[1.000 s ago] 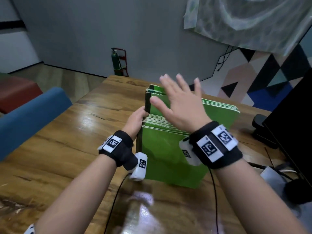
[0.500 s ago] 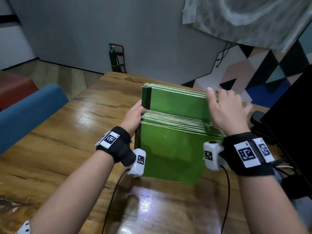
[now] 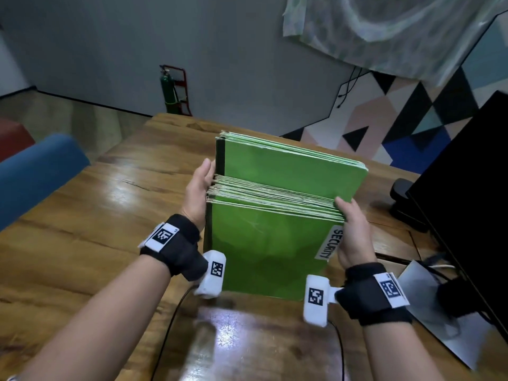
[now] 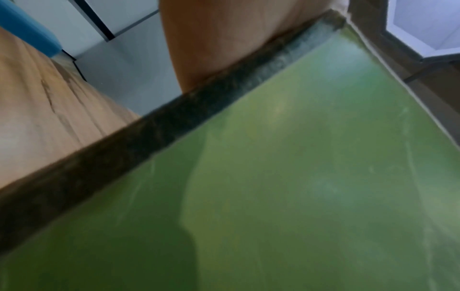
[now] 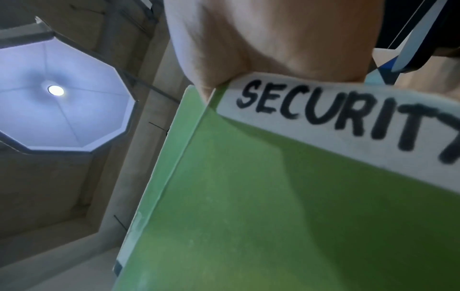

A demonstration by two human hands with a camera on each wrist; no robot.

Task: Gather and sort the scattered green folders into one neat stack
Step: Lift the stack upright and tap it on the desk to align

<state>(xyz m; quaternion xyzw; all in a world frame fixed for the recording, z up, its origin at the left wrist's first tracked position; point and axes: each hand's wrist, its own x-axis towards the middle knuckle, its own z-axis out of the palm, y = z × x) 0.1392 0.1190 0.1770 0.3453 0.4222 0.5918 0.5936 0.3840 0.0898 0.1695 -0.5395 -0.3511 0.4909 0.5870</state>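
Several green folders stand on edge as one bundle on the wooden table. A taller group rises behind the shorter front ones. The nearest cover carries a white SECURITY label. My left hand holds the bundle's left, dark-spined edge; its fingers are hidden behind. My right hand grips the right edge, thumb over the folder tops. The left wrist view shows the palm against the spine of a green cover. The right wrist view shows the hand at the label.
A black monitor stands at the right with its base near the folders. White paper and cables lie under it. A blue chair back is at the table's left. A fire extinguisher stands by the far wall.
My right hand came down from above the bundle, open, moved right and took hold of its right edge. The left hand stayed on the left edge.
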